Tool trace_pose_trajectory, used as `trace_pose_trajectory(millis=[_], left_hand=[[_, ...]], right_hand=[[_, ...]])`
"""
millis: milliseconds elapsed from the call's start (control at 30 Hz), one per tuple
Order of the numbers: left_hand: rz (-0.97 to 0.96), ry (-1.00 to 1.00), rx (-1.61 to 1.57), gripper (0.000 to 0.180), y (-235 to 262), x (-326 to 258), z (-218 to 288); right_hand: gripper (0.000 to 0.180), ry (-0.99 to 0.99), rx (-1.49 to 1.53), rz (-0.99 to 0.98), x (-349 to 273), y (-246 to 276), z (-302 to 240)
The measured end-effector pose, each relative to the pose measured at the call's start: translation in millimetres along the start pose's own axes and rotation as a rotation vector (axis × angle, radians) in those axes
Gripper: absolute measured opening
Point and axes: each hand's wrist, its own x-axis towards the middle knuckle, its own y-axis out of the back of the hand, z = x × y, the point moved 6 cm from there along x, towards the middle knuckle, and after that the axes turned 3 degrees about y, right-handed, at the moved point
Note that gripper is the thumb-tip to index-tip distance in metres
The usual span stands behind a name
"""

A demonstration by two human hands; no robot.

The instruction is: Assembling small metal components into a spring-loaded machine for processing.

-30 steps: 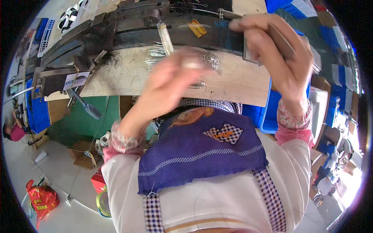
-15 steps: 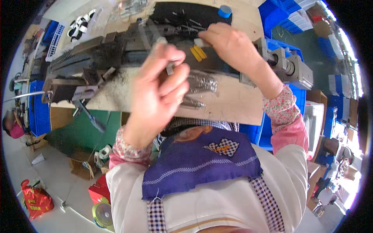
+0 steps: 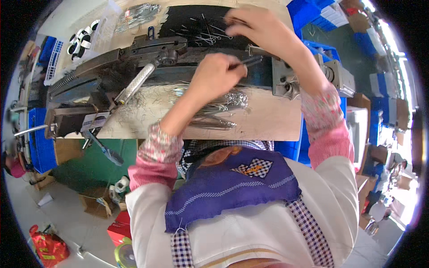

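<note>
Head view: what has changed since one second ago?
The right hand moved left and forward, from the machine's right end to above the black mat. The left hand moved forward, from above the wires to above the machine. The silver handle swung left. Grips are unclear. The wires stayed on the table.

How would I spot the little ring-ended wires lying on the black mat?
Find the pale wooden bench, then the dark metal machine running across it; just beyond the machine lies a black mat. The ring-ended wires are on it, left of the right hand. Unlike the shiny heap of wires on bare wood nearer the person, these are strewn loosely, against black.
</note>
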Motion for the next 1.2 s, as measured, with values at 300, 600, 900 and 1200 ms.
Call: trace_pose_trajectory(millis=[300, 600, 900, 1200], left_hand=[[0.212, -0.327, 0.938, 0.005, 56.2, 0.0, 41.8], [0.793, -0.096, -0.022, 0.022, 62.3, -95.9, 13.2], [-0.173, 0.205, -2.171, 0.054, 60.4, -65.0, 22.7], [0.352, 0.445, -0.379, 0.018, 22.5, -90.0, -39.0]], right_hand=[[0.018, 0.252, 0.065, 0.096, -20.3, -17.5, -26.0], [0.016, 0.200, 0.310, 0.288, 12.0, -39.9, -31.1], [0.013, 0.143, 0.217, 0.177, 8.3, -51.9, -29.0], [0.012, 0.160, 0.035, 0.204, 10.1, -41.4, -45.2]])
